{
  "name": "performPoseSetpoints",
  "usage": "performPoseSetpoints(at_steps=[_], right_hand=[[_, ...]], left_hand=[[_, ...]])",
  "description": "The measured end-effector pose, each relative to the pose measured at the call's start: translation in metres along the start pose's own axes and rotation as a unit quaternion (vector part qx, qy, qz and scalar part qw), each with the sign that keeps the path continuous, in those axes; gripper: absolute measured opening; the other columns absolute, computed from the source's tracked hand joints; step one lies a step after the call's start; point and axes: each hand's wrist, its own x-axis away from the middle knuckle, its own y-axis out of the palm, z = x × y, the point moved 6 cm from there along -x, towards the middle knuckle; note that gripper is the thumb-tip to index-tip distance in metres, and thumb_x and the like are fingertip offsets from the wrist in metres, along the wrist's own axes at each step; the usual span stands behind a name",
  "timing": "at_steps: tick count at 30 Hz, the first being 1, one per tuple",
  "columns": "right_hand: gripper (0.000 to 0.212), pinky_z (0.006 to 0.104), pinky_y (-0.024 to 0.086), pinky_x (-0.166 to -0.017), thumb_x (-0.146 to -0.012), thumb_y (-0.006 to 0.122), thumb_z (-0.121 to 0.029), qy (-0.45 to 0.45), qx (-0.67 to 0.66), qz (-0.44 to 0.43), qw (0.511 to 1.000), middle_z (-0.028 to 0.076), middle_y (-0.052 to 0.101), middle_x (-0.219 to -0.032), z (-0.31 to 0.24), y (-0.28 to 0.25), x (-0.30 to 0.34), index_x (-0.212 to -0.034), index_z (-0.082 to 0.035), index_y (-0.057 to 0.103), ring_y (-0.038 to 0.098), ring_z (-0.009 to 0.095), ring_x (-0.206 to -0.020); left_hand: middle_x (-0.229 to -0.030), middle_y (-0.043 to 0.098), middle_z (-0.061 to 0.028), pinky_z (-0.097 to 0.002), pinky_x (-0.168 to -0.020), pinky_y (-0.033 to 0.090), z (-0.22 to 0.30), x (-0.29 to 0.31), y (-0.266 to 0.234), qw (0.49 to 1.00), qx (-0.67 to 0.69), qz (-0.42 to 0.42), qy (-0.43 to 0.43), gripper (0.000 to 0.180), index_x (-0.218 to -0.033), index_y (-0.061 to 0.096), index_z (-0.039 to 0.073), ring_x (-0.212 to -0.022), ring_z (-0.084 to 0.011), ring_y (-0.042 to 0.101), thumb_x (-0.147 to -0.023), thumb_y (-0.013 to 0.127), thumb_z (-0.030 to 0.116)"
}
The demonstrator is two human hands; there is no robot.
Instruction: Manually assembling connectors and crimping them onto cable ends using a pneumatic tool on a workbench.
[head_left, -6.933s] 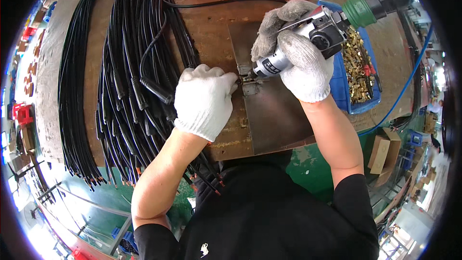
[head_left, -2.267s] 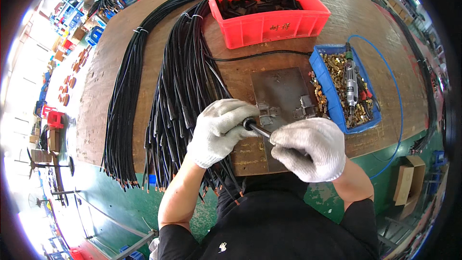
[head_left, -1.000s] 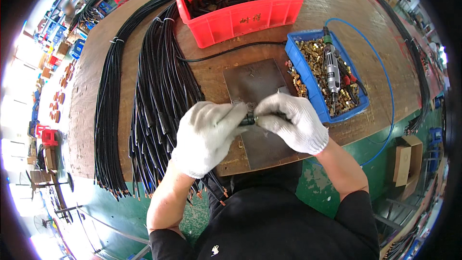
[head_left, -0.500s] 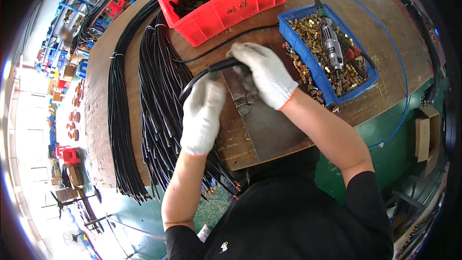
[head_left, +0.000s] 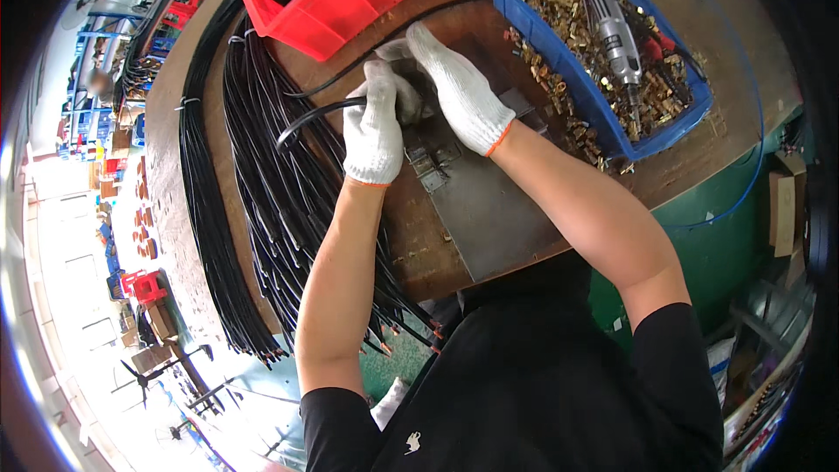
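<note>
Gripping black hose (head_left: 310,114) w/ gloved left hand (head_left: 373,127), fingers closed, upper centre of frame. Right hand (head_left: 461,92) pressing hose end beside it; grip unclear. Lying over metal plate (head_left: 489,210) on table (head_left: 411,253).

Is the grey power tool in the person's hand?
No, the grey power tool lies in the blue bin on the brass parts, away from both hands.

Wooden bench (head_left: 419,253) (hoses (head_left: 262,192), 2 bins (head_left: 350,0))
</note>
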Motion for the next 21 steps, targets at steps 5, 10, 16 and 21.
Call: performPoseSetpoints(at_steps=[5, 10, 16, 21], right_hand=[[0.072, 0.0364, 0.052, -0.101, -0.098, 0.063, -0.073, -0.059, 0.252, -0.084, 0.962, 0.014, 0.078, -0.116, -0.006, 0.015, -0.003, -0.122, -0.006, 0.076, 0.072, 0.027, -0.115], [0.066, 0.0482, 0.056, -0.093, -0.092, 0.068, -0.069, -0.086, 0.378, -0.071, 0.919, 0.021, 0.078, -0.111, 0.000, 0.023, 0.004, -0.119, -0.009, 0.074, 0.074, 0.041, -0.106], [0.055, 0.0504, 0.055, -0.089, -0.097, 0.064, -0.062, -0.116, 0.377, -0.100, 0.913, 0.022, 0.076, -0.101, 0.008, 0.015, 0.005, -0.108, -0.009, 0.073, 0.073, 0.044, -0.102], [0.053, 0.0505, 0.055, -0.092, -0.100, 0.062, -0.060, -0.121, 0.377, -0.111, 0.912, 0.022, 0.076, -0.105, 0.005, 0.015, 0.006, -0.112, -0.010, 0.073, 0.072, 0.044, -0.106]], left_hand=[[-0.096, 0.066, -0.0003, -0.0267, -0.081, 0.049, -0.012, 0.004, -0.003, 0.997, 0.044, 0.059, 0.009, 0.038, -0.101, 0.067, 0.003, -0.089, -0.0092, 0.058, -0.116, 0.056, 0.036], [-0.118, 0.068, -0.0050, -0.0322, -0.098, 0.052, -0.028, 0.012, -0.015, 0.989, 0.137, -0.034, 0.053, 0.031, -0.121, 0.067, 0.002, -0.108, -0.0150, 0.063, -0.109, 0.069, 0.030], [-0.118, 0.068, -0.0049, -0.0335, -0.099, 0.053, -0.039, 0.018, -0.005, 0.988, 0.137, 0.003, 0.070, 0.037, -0.121, 0.067, 0.002, -0.108, -0.0157, 0.064, -0.107, 0.072, 0.036], [-0.118, 0.068, -0.0052, -0.0336, -0.100, 0.052, -0.032, 0.015, -0.006, 0.996, 0.068, -0.004, 0.054, 0.042, -0.121, 0.066, 0.002, -0.110, -0.0159, 0.064, -0.105, 0.074, 0.041]])
